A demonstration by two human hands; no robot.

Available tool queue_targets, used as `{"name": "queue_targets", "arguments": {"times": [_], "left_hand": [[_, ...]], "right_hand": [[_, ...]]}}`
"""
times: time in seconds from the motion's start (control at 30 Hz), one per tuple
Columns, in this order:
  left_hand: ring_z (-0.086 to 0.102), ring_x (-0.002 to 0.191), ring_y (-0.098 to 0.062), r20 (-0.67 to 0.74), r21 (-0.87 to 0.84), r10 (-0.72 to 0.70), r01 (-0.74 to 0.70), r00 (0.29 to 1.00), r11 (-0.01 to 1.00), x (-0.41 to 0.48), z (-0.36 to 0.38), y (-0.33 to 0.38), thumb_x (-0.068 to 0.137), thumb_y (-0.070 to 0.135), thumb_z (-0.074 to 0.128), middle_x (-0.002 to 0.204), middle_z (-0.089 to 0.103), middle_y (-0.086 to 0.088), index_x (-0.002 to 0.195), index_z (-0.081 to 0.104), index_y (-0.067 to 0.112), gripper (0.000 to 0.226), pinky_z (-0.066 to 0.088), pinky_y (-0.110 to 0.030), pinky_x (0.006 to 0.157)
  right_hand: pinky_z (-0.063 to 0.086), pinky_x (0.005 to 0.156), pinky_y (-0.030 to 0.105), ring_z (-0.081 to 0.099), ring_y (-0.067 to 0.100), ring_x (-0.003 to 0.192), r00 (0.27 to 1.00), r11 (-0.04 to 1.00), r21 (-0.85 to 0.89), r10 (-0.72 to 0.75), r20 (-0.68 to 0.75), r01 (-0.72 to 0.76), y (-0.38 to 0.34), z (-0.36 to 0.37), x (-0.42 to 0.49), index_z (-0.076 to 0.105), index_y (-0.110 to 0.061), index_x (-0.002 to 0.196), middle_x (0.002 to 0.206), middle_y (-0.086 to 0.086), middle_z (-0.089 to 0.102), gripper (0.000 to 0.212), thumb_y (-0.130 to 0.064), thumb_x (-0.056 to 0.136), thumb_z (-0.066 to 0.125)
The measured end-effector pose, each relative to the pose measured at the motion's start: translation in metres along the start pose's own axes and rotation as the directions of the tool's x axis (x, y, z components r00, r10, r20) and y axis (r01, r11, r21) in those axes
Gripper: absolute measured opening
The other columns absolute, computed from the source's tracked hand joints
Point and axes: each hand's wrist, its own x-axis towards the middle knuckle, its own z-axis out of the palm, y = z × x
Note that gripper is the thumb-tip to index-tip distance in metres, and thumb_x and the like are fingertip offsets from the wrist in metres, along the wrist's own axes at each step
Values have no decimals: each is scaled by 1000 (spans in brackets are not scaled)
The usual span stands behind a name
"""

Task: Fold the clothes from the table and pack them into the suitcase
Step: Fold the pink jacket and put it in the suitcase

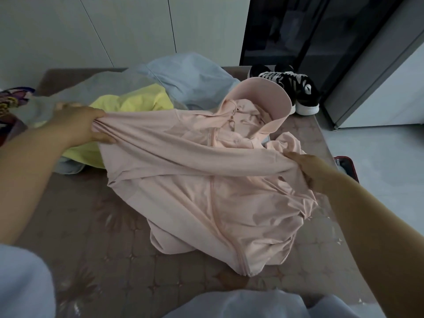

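Observation:
A pale pink zip-up hooded jacket [206, 193] lies spread on the brown patterned table [96, 244], its brimmed hood pointing away from me. One sleeve is pulled taut across the chest between both hands. My left hand [78, 125] grips the bunched sleeve end at the left. My right hand [314, 171] pinches the sleeve near the right shoulder. Behind the jacket lie a yellow garment [133, 99], a light blue garment [190, 76] and a grey one [91, 88]. A red edge of the suitcase [344, 166] shows on the floor to the right of the table.
A pair of black-and-white sneakers [296, 88] stands at the table's far right corner. A colourful patterned cloth [11, 104] lies at the far left. White cabinets and a dark glass door stand behind. Pale floor lies to the right.

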Motion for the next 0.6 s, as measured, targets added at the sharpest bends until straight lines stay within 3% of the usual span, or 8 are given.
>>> {"name": "queue_targets", "arguments": {"times": [0.13,0.23,0.33,0.4,0.43,0.53,0.6], "left_hand": [[51,84,-29,17,-154,-62,64,998,986,1,-9,3,44,88,49,83,61,-11,79,61,11,85,36,-35,75],[53,91,-33,41,-201,-114,120,993,972,4,-4,-4,63,81,51,93,62,-16,81,61,10,74,38,-38,87],[52,96,-33,103,-77,-154,163,983,984,2,4,-5,66,79,48,94,61,-11,80,59,17,65,36,-36,89],[47,106,-35,7,24,-155,155,988,988,2,12,12,81,57,56,108,58,-15,94,64,17,43,31,-40,97],[43,113,-37,-47,32,-156,158,987,987,1,16,27,84,42,62,118,54,-17,107,62,17,34,27,-42,100],[36,122,-38,-146,-47,-48,42,988,998,-10,26,86,81,20,65,133,44,-16,130,49,15,52,20,-42,102],[38,119,-35,-198,-42,174,-185,965,982,-19,38,124,83,25,55,133,44,-12,131,45,17,50,21,-41,100]], "right_hand": [[50,51,21,65,14,58,996,976,-207,-57,68,70,-4,-14,-8,65,-15,90,76,5,68,29,-43,86,59],[48,63,28,61,17,69,993,919,-378,-118,7,112,6,-10,5,67,-17,77,80,4,65,22,-39,76,72],[50,71,30,60,19,81,975,949,-277,-187,-118,148,21,2,25,65,-13,110,106,12,65,28,-20,83,68],[46,64,25,56,17,75,954,955,-239,-225,-200,175,32,13,35,54,-9,123,111,14,60,36,-6,87,56],[45,67,26,55,18,79,939,948,-267,-240,-247,172,36,18,39,51,-11,126,113,11,57,39,-5,87,52],[41,89,32,52,25,108,897,910,-390,-285,-337,143,45,21,47,46,-13,129,127,8,49,43,-7,87,50],[40,95,38,48,32,117,855,887,-453,-304,-419,94,48,11,51,47,-11,128,133,12,43,42,-11,87,52]]}}
